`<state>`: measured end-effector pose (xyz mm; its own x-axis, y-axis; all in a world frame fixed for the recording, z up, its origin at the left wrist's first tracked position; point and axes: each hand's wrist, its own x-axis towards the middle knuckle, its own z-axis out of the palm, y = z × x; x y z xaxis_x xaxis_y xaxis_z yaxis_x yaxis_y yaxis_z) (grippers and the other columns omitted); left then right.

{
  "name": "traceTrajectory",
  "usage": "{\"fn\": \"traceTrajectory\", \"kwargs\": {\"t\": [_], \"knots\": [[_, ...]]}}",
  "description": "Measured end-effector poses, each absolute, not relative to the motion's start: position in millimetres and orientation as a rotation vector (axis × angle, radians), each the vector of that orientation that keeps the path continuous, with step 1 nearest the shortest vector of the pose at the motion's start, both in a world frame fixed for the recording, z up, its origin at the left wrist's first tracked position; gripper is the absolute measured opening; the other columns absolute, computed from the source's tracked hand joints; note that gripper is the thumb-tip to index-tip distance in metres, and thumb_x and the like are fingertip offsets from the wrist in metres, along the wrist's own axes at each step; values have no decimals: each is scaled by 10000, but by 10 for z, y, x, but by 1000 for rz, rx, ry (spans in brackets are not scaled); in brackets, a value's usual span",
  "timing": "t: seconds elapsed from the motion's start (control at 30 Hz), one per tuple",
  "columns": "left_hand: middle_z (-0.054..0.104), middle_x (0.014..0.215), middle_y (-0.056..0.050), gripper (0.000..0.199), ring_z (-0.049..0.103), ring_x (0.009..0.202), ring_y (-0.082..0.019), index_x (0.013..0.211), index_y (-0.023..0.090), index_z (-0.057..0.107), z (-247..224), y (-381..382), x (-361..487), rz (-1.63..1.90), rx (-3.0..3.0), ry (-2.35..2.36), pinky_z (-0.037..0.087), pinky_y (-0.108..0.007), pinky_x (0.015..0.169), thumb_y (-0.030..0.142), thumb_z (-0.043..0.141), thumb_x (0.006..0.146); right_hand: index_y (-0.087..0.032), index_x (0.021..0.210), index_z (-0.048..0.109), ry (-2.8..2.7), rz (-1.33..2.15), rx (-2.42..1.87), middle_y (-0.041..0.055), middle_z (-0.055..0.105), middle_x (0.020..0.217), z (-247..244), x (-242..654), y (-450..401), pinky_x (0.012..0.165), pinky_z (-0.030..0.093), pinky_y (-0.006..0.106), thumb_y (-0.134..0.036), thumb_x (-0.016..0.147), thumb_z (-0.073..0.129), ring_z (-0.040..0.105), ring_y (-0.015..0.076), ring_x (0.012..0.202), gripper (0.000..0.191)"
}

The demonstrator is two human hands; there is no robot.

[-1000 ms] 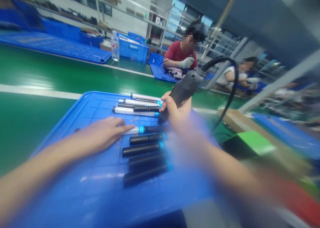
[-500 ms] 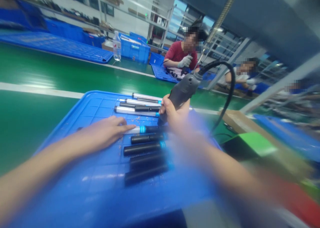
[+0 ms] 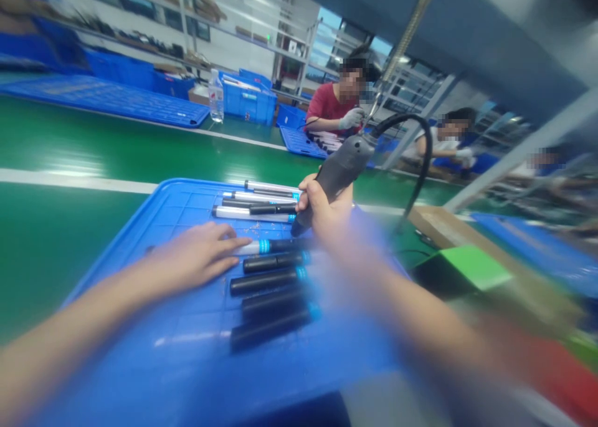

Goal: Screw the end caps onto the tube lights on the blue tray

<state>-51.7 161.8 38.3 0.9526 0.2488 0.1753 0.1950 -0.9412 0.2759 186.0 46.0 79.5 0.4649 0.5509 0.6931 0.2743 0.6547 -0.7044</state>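
The right hand (image 3: 327, 206) grasps the grey tool (image 3: 343, 165), tip at the banded tube (image 3: 264, 246), between the blue board's (image 3: 180, 209) far and near edges. The left hand (image 3: 199, 252), fingers extended, steadies this tube. Tool work seems in hand; next move calls for keeping alignment.

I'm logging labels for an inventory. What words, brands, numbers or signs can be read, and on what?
No text is readable.
Light-blue band on the tube by the left hand: pale marks, too small.
Plastic bottle: reddish marks, too blurred.
Blue crate: pale patch, too blurred.
Grey corded tool: none visible.
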Motion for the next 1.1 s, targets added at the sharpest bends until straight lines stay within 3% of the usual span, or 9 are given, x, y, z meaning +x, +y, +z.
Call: {"fn": "traceTrajectory", "kwargs": {"t": [0.13,0.33,0.53,0.73,0.97,1.1], "knots": [[715,1253,-106,533,646,1147,-287,1370,252,723,493,1449,-380,446,2774,451,517,-451,1041,591,466,1049,-255,990,527,-1162,221,-839,-61,646,783,948,1715,436,590,560,255,-545,931,733,603,80,563,361],[750,1202,-140,352,661,1178,-322,1192,160,776,575,1371,156,346,2734,469,482,-485,1094,374,562,1012,-251,1004,533,-1173,168,-825,-61,658,781,999,1781,415,583,542,246,-501,933,742,605,80,566,333],[786,1203,-132,340,727,1132,-307,1093,177,806,455,1448,595,210,2609,505,537,-405,1009,318,511,999,-221,1025,539,-1041,151,-940,-59,668,749,849,2082,273,575,529,252,-357,900,760,604,87,554,288],[820,1059,-56,342,750,967,-265,1053,210,824,503,1524,627,123,2540,447,563,-316,849,457,670,874,-215,1005,536,-997,245,-977,-56,677,768,845,2081,128,565,508,248,-320,856,767,599,84,547,294],[778,974,-50,248,710,908,-230,931,202,747,427,1407,671,234,2632,456,523,-323,845,323,532,955,-214,1036,578,-971,339,-1097,-66,670,737,718,2040,185,687,523,274,-376,855,800,641,109,643,330],[698,985,-80,264,662,869,-231,970,190,653,374,1328,643,359,2736,509,516,-349,816,351,456,1041,-212,993,583,-949,349,-1131,-53,673,737,704,2056,201,666,514,284,-364,839,792,617,110,609,301]]}}
